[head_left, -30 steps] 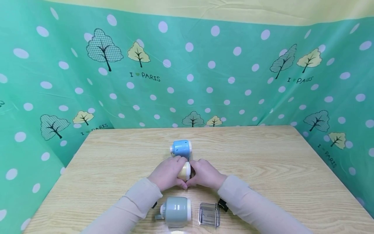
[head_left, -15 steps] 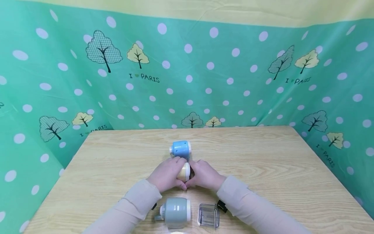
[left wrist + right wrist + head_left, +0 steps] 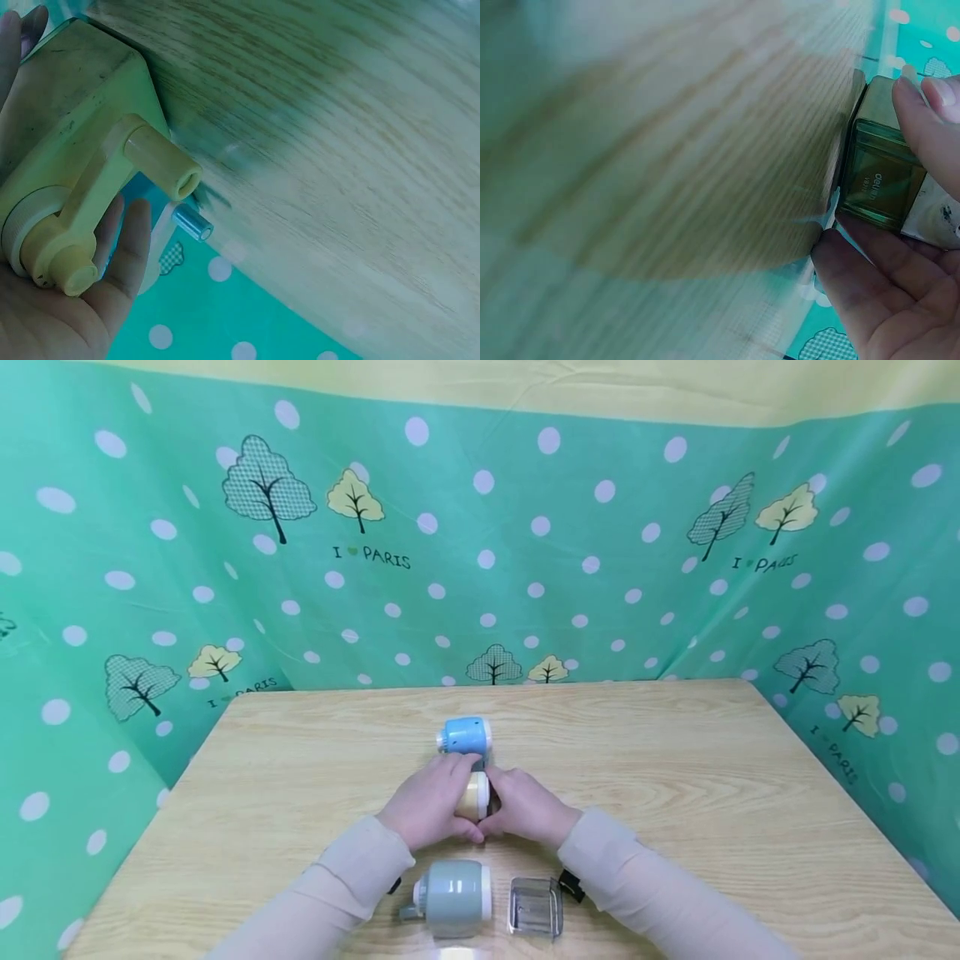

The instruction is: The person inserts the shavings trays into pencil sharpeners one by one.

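Observation:
Both hands are at a pale yellow crank pencil sharpener (image 3: 472,797) near the middle of the table. My left hand (image 3: 424,802) grips its body from the crank side. In the left wrist view the yellow crank handle (image 3: 162,162) sticks out beside the palm. From the other side, my right hand (image 3: 529,806) holds the sharpener's front end, thumb and fingers around its clear shavings drawer (image 3: 885,184), which carries printed lettering. In the head view the hands cover much of the sharpener.
Just behind the hands lies a blue pencil sharpener (image 3: 465,737). A grey-green one (image 3: 456,893) sits near the front, with a loose clear shavings drawer (image 3: 536,907) to its right. Patterned green cloth (image 3: 525,552) hangs around the wooden table (image 3: 660,760).
Both hands stay on the yellow sharpener, almost still. The left hand's fingers have shifted slightly, and the head view has moved a little.

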